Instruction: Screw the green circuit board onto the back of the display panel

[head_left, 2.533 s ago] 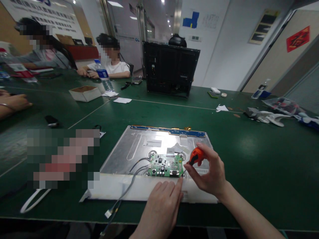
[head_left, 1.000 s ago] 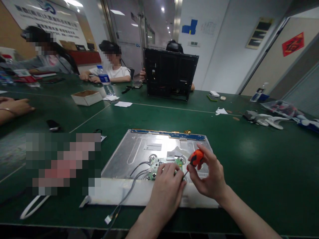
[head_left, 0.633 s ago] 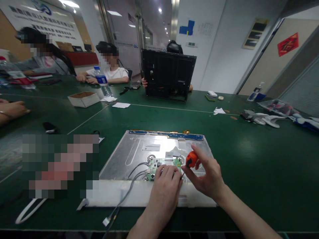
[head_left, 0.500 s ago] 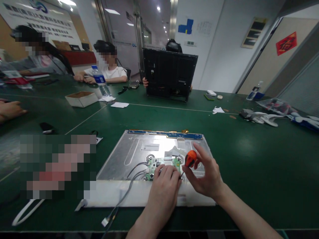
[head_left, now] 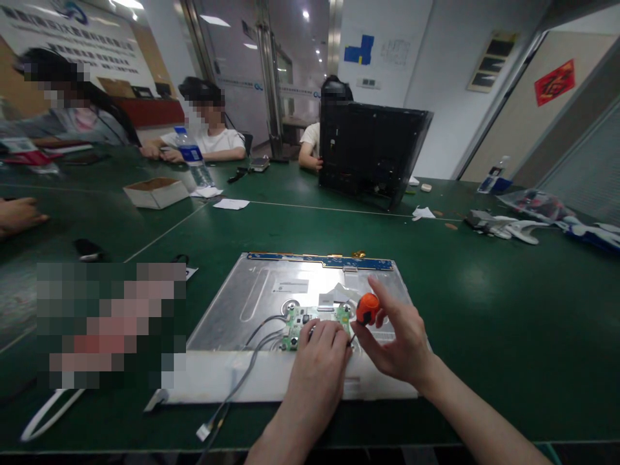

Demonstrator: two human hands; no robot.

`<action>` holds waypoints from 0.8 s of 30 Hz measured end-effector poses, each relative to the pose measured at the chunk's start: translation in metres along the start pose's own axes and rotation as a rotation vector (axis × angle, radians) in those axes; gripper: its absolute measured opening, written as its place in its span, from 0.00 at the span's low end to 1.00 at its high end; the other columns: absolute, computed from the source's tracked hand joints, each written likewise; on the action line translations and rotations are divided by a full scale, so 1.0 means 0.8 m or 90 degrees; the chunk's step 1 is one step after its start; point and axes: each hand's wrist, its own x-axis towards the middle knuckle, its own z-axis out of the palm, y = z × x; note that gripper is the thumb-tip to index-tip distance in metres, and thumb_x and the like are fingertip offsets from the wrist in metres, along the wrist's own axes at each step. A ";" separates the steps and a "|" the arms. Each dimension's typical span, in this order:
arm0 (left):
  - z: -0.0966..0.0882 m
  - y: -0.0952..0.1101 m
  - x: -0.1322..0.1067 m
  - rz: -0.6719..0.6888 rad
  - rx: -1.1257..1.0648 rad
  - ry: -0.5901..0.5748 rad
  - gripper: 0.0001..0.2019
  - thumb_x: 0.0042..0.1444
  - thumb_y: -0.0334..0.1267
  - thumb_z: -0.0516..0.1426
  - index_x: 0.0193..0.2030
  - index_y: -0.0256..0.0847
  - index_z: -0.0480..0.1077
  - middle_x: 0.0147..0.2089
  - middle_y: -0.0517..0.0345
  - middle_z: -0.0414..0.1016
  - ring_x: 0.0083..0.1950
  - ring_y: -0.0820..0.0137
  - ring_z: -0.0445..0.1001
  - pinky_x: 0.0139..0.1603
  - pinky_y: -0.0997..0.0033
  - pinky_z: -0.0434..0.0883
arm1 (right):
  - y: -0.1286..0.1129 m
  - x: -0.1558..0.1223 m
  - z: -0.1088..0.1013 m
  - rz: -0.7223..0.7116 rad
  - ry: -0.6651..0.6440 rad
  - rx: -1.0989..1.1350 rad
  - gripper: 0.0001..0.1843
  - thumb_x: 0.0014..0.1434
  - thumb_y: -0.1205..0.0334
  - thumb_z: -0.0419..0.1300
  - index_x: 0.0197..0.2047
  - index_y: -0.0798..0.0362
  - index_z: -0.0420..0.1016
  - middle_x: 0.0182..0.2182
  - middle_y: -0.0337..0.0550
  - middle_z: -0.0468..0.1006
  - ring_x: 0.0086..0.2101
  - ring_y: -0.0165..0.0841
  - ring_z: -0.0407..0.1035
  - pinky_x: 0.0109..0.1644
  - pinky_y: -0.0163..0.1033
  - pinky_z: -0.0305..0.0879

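Observation:
A silver metal display panel (head_left: 252, 303) lies flat on the green table (head_left: 508, 310) in front of me. A small green circuit board (head_left: 296, 318) sits on its near half, with grey cables (head_left: 242, 378) running off toward the table edge. My left hand (head_left: 317, 374) rests on the board's right part, fingers curled and pressing down. My right hand (head_left: 400, 345) grips an orange-handled screwdriver (head_left: 367, 309), its tip down at the board's right corner beside my left fingertips.
A black monitor shell (head_left: 371, 155) stands upright across the table, held by a person behind it. Other people sit at the far left. A cardboard box (head_left: 155, 192), a water bottle (head_left: 194, 157), paper scraps and white parts (head_left: 513, 229) lie around.
My left hand slid up from the panel's near edge onto the circuit board. The screwdriver handle tilted a little left. The black monitor shell across the table shifted right and turned.

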 end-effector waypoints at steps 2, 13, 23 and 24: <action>-0.001 0.000 0.000 -0.001 -0.002 -0.008 0.07 0.58 0.25 0.50 0.36 0.39 0.67 0.38 0.54 0.71 0.43 0.62 0.68 0.52 0.55 0.61 | -0.002 0.001 -0.001 -0.001 0.009 0.023 0.36 0.54 0.69 0.57 0.65 0.55 0.51 0.29 0.38 0.74 0.22 0.28 0.66 0.22 0.34 0.68; 0.002 0.001 -0.001 -0.003 0.013 -0.015 0.06 0.58 0.26 0.52 0.39 0.39 0.68 0.39 0.55 0.71 0.44 0.62 0.68 0.52 0.56 0.61 | -0.001 0.001 -0.002 -0.003 0.014 0.005 0.31 0.55 0.67 0.61 0.60 0.53 0.56 0.31 0.39 0.74 0.23 0.28 0.66 0.22 0.33 0.67; 0.002 0.001 -0.001 -0.010 -0.006 -0.004 0.05 0.58 0.26 0.53 0.37 0.40 0.68 0.39 0.55 0.72 0.44 0.62 0.69 0.53 0.56 0.60 | -0.002 -0.004 -0.004 0.019 0.000 0.059 0.37 0.52 0.70 0.55 0.65 0.56 0.48 0.34 0.44 0.73 0.26 0.31 0.69 0.28 0.37 0.71; 0.003 0.001 -0.001 -0.009 -0.005 -0.002 0.06 0.58 0.26 0.53 0.37 0.40 0.68 0.39 0.56 0.72 0.44 0.62 0.69 0.52 0.57 0.60 | -0.001 -0.005 -0.003 0.016 0.002 0.062 0.37 0.52 0.70 0.55 0.65 0.56 0.49 0.34 0.44 0.73 0.27 0.32 0.69 0.29 0.38 0.71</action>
